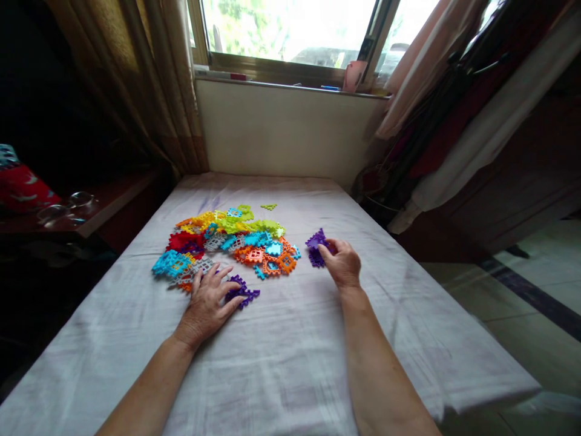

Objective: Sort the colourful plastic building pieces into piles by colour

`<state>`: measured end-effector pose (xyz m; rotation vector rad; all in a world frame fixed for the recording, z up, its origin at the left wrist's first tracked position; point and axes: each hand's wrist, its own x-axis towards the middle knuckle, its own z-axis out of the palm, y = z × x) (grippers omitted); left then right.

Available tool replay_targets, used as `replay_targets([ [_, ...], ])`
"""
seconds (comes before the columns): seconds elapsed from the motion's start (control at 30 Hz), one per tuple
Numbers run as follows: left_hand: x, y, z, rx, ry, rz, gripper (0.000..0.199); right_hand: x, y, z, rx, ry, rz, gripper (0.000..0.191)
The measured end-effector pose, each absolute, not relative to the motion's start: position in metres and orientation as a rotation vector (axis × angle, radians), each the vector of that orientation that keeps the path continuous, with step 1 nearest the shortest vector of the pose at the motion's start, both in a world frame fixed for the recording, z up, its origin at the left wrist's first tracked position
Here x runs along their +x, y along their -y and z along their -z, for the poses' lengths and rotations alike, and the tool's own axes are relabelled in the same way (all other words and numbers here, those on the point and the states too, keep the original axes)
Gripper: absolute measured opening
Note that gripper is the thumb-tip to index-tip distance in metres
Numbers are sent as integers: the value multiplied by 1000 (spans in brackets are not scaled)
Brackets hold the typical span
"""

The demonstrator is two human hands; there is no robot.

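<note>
Pile: I see a heap of toothed plastic pieces [236, 243] in blue, orange, red, yellow, lime and grey, my landmark on the pale cloth [281, 363].
Left hand: I have my left hand [206, 307] at the pile's near edge, palm down, fingers spread, thumb against some dark purple pieces [247, 295]; how firmly it presses I cannot tell.
Right hand: I have my right hand [342, 263] to the right of the pile and apart from it, thumb and fingers pinching a purple bundle [315, 240]; I cannot tell whether that touches the cloth.
Lime stray: I see one small lime piece [269, 207] just beyond the pile.
Window: I see a bright window [285, 30] well beyond the pile, a pink cup [354, 75] on its sill.
Curtain: I see a brown curtain [154, 79] beyond the pile, to its left.
</note>
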<state>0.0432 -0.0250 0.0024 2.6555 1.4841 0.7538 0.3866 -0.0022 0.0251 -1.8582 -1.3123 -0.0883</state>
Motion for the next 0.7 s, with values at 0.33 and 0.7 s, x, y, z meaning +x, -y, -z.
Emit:
replay_targets([
  [0.33, 42, 25, -1, 2643, -1480, -786, 24, 427, 6, -11, -2174, 1023, -23, 29],
  [0.7, 47, 25, -4, 2832, -1321, -1041, 24, 312, 13, -29, -1475, 1649, -429, 24],
])
